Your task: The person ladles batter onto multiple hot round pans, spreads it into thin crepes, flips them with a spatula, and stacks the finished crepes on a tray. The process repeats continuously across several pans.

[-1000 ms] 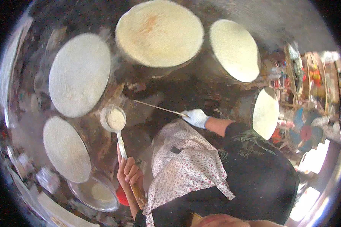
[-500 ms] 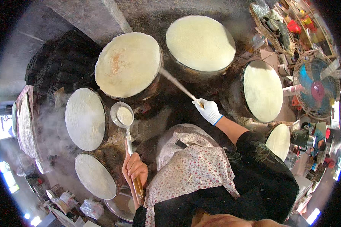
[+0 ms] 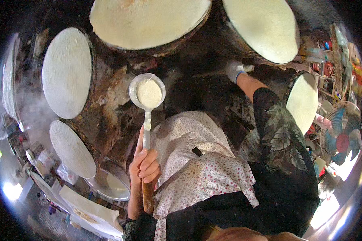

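Note:
My left hand (image 3: 145, 168) grips the wooden handle of a metal ladle (image 3: 159, 86) holding creamy white batter (image 3: 149, 93), upright in front of my floral apron (image 3: 197, 168). My right hand (image 3: 233, 72), in a white glove, is closed on a thin stick (image 3: 205, 74) below the upper right round griddle (image 3: 259, 24), which carries a pale sheet of batter; its fingers are partly in shadow. Another large griddle (image 3: 149, 24) with a yellowish crepe is at the top, and a pale one (image 3: 302, 100) stands right of my right arm.
Two white-coated griddles (image 3: 65, 72) (image 3: 71, 149) stand on the left in steam, above a metal basin (image 3: 108, 186). A white board (image 3: 90, 211) lies at lower left. A standing fan (image 3: 342, 136) and cluttered shelves (image 3: 330, 56) are on the right.
My right hand has reached forward and right, toward the upper right griddle, with the stick. My left hand still holds the ladle, slightly right of before. The view has swung about.

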The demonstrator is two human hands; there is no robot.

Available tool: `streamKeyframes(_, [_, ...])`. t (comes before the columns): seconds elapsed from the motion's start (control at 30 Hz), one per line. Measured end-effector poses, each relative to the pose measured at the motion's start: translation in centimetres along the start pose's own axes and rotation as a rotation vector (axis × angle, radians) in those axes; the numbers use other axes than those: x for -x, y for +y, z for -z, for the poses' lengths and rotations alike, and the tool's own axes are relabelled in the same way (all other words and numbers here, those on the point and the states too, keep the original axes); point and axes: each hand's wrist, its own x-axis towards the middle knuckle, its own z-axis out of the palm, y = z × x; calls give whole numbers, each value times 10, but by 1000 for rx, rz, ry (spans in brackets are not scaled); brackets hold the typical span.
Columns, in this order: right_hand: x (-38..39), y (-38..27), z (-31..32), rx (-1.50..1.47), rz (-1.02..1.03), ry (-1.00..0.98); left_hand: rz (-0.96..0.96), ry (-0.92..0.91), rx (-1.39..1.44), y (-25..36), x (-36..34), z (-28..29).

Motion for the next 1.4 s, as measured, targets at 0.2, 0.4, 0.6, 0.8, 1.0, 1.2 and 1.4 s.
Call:
streamKeyframes(0.2, [-57,17,-17,107,1,55,-42,55,175,1,-9,30])
streamKeyframes(0.4, [-46,18,-9,61,-4,91,-66,29,223,-10,4,29])
streamKeyframes(0.6, [-15,4,23,-84,-64,127,-44,16,125,20,30,35])
streamKeyframes(0.8, [58,-1,44,-217,-82,175,-31,-19,169,24,57,29])
streamKeyframes(1.0, [193,-59,88,-781,73,772,-85,-160,242,30,95,-3])
streamKeyframes(1.2, [253,-138,260,-1809,-41,813,-145,-136,215,82,160,-4])
streamKeyframes(1.4, [225,-118,449,-1154,-51,904,-172,-137,107,97,190,-4])
